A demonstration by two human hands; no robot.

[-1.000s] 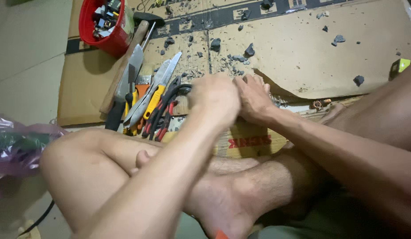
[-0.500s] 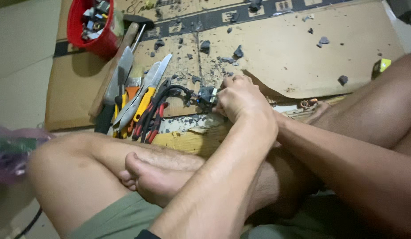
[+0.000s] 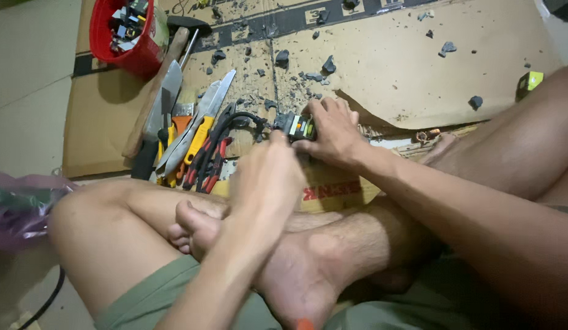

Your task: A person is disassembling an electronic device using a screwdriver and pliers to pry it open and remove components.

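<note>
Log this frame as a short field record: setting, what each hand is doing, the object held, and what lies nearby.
setting: person sits cross-legged on flattened cardboard on the floor
left hand: at the small dark part, fingers by its near edge
right hand: grips the small dark part from the right
object: small dark part with coloured label; black cable runs from it
tools: pliers and cutters, hammer
other: red tub of parts, grey debris
</note>
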